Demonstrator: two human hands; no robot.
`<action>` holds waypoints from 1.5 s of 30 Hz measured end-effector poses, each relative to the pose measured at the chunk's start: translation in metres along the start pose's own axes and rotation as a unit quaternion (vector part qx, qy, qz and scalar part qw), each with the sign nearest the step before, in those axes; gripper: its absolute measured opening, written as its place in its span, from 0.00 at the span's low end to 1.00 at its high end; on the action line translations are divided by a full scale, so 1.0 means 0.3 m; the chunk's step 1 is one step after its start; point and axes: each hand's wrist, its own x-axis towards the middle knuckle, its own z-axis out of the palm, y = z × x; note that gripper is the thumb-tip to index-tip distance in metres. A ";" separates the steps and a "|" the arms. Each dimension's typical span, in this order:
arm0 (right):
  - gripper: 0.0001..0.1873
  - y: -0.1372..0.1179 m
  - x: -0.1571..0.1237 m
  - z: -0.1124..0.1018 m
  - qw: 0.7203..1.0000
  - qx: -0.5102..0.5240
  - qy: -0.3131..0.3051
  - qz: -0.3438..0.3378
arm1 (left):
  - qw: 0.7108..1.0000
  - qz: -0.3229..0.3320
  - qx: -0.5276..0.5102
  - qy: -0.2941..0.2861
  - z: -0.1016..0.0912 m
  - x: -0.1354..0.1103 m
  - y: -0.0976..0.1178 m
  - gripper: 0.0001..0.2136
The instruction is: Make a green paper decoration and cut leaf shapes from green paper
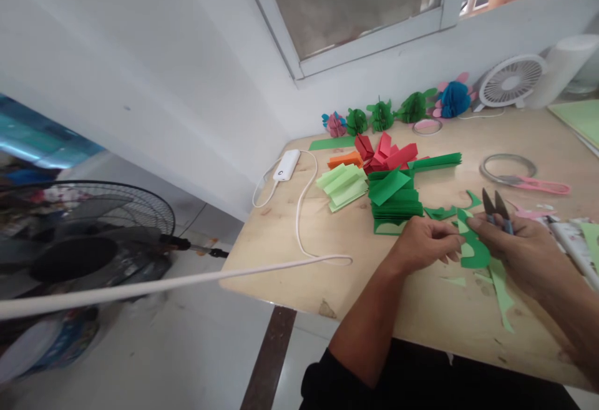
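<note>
L hand point(425, 245) half-closed, pinching cut green paper point(473, 249); R hand point(517, 254) curled round black snips point(496, 211), blades apart.

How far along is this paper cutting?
Done: green paper puffs and a blue-and-pink paper puff by the wall. In hand: the left hand holds a cut green paper piece; the right hand grips black-bladed snips. Remaining: folded stacks of dark green paper and light green paper look uncut.
</note>
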 end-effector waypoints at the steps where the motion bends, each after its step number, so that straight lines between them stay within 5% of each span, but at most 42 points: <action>1: 0.24 -0.002 -0.001 0.000 1.000 -0.001 0.001 0.000 | 1.000 -0.001 -0.001 0.001 0.000 0.000 0.000 0.11; 45: 0.26 0.003 0.010 -0.004 1.000 -0.028 0.012 0.008 | 0.999 -0.003 0.013 -0.035 0.001 -0.001 -0.010 0.09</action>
